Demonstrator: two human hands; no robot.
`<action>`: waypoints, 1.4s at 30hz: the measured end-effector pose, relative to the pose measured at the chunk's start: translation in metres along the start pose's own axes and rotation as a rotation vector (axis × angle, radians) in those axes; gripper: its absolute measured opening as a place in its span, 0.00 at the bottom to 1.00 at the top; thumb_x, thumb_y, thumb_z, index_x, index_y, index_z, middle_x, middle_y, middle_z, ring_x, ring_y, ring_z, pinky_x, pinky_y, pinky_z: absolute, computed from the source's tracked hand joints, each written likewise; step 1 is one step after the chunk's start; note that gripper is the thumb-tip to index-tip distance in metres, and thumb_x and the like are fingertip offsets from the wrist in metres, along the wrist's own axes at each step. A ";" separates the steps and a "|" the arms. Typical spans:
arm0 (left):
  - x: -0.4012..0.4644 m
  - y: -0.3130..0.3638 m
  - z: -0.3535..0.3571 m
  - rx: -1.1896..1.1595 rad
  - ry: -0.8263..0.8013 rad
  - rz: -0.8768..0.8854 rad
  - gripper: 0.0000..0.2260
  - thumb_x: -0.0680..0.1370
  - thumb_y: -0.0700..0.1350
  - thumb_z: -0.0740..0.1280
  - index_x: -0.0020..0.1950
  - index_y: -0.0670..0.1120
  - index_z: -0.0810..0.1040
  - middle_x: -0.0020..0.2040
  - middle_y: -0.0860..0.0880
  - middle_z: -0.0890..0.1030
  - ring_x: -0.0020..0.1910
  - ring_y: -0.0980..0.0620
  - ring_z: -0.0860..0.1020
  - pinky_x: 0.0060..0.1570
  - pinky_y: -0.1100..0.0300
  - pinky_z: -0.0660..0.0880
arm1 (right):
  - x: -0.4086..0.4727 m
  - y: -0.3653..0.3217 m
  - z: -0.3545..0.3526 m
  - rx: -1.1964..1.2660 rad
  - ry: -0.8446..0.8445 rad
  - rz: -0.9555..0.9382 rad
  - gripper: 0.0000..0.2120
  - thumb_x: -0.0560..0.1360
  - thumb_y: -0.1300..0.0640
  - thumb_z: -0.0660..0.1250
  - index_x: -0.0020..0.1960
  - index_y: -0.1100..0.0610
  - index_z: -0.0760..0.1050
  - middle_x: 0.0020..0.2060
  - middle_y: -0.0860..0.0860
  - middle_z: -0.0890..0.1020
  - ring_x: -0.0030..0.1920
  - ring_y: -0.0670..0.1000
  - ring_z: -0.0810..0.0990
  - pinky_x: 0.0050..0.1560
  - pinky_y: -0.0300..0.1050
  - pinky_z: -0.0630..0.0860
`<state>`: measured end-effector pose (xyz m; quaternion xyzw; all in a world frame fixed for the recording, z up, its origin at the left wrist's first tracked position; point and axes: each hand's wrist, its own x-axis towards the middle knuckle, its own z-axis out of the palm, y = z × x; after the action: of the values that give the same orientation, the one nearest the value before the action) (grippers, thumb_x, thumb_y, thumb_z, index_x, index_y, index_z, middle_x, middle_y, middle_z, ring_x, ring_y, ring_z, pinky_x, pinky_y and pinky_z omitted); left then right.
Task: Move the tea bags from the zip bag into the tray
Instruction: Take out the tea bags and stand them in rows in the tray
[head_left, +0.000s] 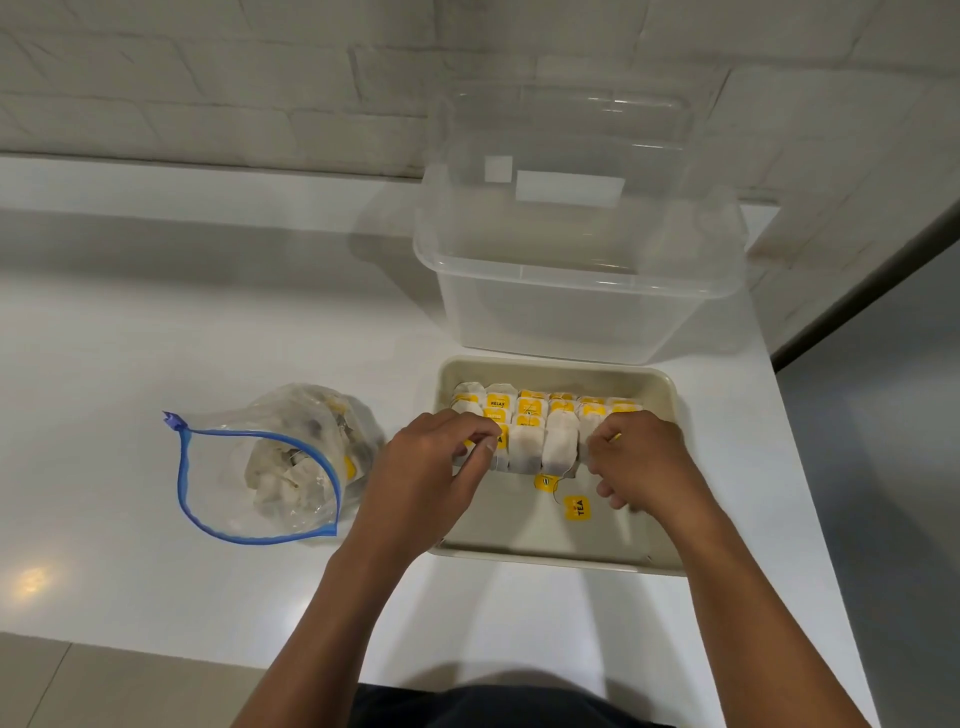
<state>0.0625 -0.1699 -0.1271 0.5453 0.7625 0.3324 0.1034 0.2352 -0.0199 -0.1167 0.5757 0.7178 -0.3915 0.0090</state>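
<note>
while both hands reach into the beige tray (662, 395) at lower right of centre, the left hand (431, 475) and the right hand (641, 457) curl their fingers onto the row of tea bags (540, 431); the open zip bag (270, 467), left of the tray, holds more.

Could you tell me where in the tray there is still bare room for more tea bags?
The tray is bare along its near side, between the front row of tea bags and the near rim, apart from a loose yellow tag. The far half is crowded with rows, and both hands cover the row's ends.
</note>
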 end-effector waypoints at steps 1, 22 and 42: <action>0.000 0.000 0.000 0.000 0.004 0.001 0.05 0.80 0.49 0.66 0.53 0.54 0.82 0.46 0.58 0.82 0.43 0.56 0.78 0.44 0.55 0.77 | -0.003 0.000 -0.002 0.017 -0.018 -0.009 0.12 0.77 0.59 0.59 0.41 0.57 0.80 0.33 0.55 0.85 0.23 0.47 0.80 0.22 0.34 0.68; -0.030 0.002 -0.068 -0.059 0.160 -0.003 0.06 0.79 0.48 0.67 0.55 0.54 0.81 0.44 0.59 0.80 0.40 0.58 0.78 0.42 0.66 0.73 | -0.078 -0.086 0.050 0.342 -0.059 -0.574 0.05 0.77 0.57 0.70 0.44 0.49 0.81 0.35 0.44 0.82 0.37 0.50 0.81 0.43 0.49 0.78; -0.098 -0.143 -0.151 0.153 0.133 -0.268 0.16 0.75 0.50 0.73 0.62 0.62 0.79 0.61 0.56 0.69 0.54 0.53 0.71 0.45 0.58 0.76 | -0.069 -0.181 0.203 -0.325 -0.124 -0.543 0.19 0.77 0.62 0.61 0.66 0.52 0.75 0.62 0.50 0.80 0.63 0.52 0.77 0.61 0.43 0.74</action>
<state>-0.0878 -0.3439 -0.1212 0.4217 0.8566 0.2922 0.0544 0.0184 -0.1987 -0.1256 0.3294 0.8963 -0.2942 0.0396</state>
